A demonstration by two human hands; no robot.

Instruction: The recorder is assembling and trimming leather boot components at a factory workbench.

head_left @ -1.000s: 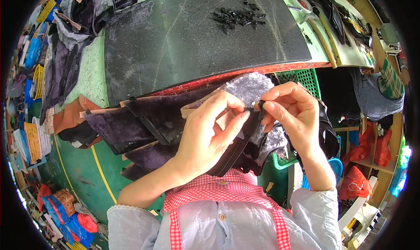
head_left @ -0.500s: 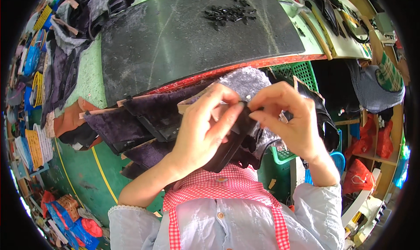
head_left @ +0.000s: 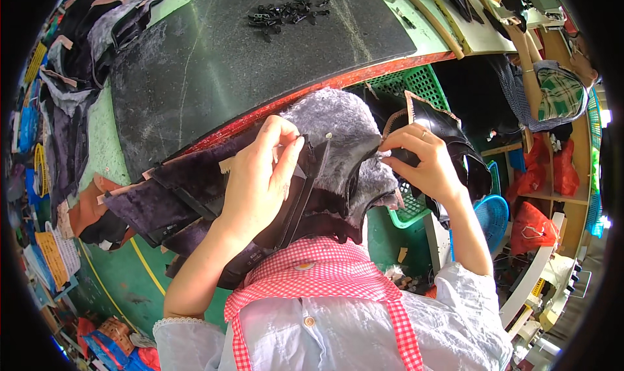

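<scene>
Before the pale-green bench [head_left: 107,140], above a yellow-lined green floor [head_left: 123,273], both grips are pinched closed: left hand [head_left: 257,179] and right hand [head_left: 429,166] hold opposite edges of a fleece-lined boot upper [head_left: 335,114].

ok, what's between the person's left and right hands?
Head view: a zipper strip by the left hand, then a dark panel reaching across to the right hand, with gray fleece showing above and below that panel.
</scene>
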